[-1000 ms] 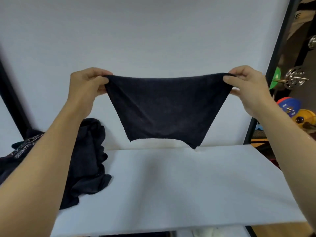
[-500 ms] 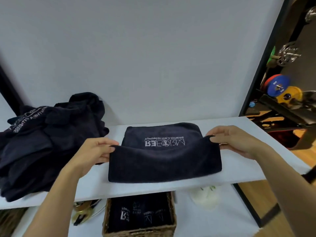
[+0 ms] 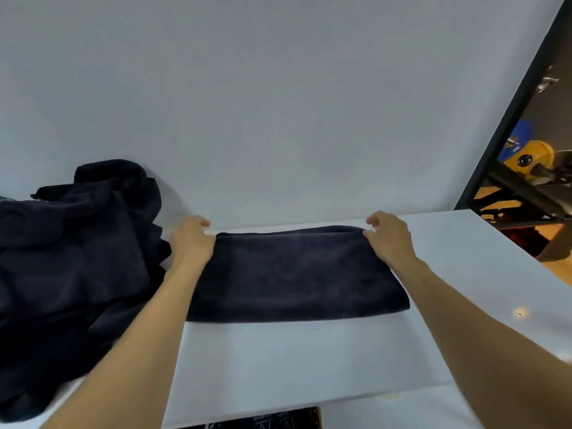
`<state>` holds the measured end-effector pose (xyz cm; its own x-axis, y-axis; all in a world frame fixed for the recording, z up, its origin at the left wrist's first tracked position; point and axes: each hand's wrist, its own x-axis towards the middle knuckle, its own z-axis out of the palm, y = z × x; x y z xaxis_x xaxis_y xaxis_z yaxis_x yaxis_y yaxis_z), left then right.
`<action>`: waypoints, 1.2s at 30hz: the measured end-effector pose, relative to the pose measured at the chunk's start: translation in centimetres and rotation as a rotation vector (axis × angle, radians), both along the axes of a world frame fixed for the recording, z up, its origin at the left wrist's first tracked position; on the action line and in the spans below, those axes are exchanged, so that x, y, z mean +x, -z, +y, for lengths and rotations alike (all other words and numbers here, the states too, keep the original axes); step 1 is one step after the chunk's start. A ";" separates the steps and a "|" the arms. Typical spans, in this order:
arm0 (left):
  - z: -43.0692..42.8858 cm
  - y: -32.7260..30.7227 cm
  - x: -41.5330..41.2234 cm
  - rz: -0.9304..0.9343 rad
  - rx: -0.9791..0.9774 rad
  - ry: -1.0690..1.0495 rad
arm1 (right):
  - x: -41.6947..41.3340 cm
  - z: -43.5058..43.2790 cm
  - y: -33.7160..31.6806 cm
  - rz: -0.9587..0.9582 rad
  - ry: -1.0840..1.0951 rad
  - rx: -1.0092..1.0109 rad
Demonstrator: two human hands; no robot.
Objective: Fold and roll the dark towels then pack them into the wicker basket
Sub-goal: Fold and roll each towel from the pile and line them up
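dark navy folded towel lies flat on the white worktop, dead centre, with its long axis running left-right across the body. head view is the only view.

left hand grips the far-left corner and right hand pinches the far-right corner, fingers curled over the far edge. both sit at the far ends, so neither is nearer. the near edge faces the person, free and untouched.

my read: whatever comes next, second fold or roll, has to work off that left-right axis, either end to end or far edge pulled back toward the body.

unfolded dark pile sits just left of the left forearm, close enough to snag.

wicker basket is only a sliver at the bottom edge, below the worktop.

vs 0.5 s ago: top layer was only half over and the white logo showed. now the flap reaches the far edge and the logo is covered. 1 s ago the towel hung in the air.
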<state>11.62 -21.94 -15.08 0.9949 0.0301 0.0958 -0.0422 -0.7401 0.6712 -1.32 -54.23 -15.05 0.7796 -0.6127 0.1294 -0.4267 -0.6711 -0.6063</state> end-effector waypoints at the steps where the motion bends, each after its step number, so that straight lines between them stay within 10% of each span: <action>1: -1.0 -0.2 -0.9 -0.106 0.075 0.041 | 0.1 1.3 0.0 -0.045 -0.046 -0.101; 6: -5.9 1.4 -5.7 -0.071 0.419 0.511 | 1.2 10.3 1.5 0.126 -0.595 -0.348; 15: 1.5 1.5 -7.2 -0.046 0.706 0.068 | 1.9 0.7 1.1 0.331 -0.375 -0.321; 20: 0.8 -0.4 -5.8 0.197 0.438 0.302 | 0.4 0.3 -1.6 0.296 -0.327 0.029; 28: -4.8 -2.8 -3.7 -0.155 0.254 0.499 | -11.9 6.9 -3.0 0.363 -0.413 0.754; 36: 3.2 2.1 -20.4 -0.098 0.261 1.023 | -17.2 12.7 -1.9 0.150 -0.329 0.820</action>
<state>-8.81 -18.74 -17.14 0.5228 -0.8504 0.0596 -0.7720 -0.4426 0.4562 -18.53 -41.55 -13.15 0.9058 -0.2100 -0.3679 -0.4022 -0.1538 -0.9025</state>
